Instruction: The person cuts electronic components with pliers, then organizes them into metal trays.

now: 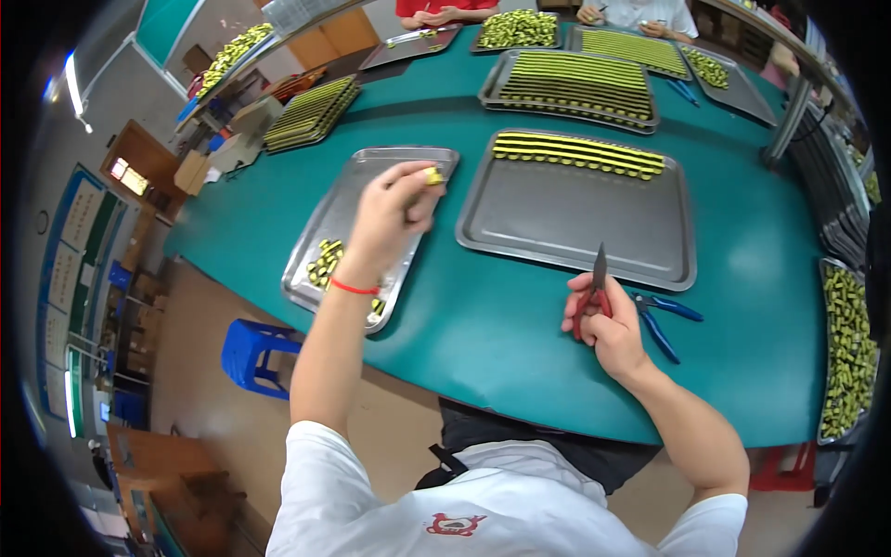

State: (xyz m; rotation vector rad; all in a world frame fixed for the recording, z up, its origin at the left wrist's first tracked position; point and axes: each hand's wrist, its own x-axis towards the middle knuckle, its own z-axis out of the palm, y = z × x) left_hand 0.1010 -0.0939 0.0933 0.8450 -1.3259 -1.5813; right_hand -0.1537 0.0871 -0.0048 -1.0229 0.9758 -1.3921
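My left hand (394,212) is raised over the left metal tray (345,200), its fingers closed on a small yellow-and-black block-shaped part (433,175). Under my left wrist, a loose pile of similar parts (324,264) lies in that tray. My right hand (608,325) grips red-handled pliers (600,269), their dark pointed jaws directed away from me over the near edge of the middle tray (575,213). Several neat rows of yellow-and-black parts (577,155) line that tray's far side. Blue-handled pliers (661,325) lie on the table just right of my right hand.
The green table (445,343) also bears stacked trays of rowed parts (575,88) at the back and more at the far left (312,113). A tray of loose parts (846,353) stands at the right edge. Two people sit opposite. A blue stool (255,357) is at lower left.
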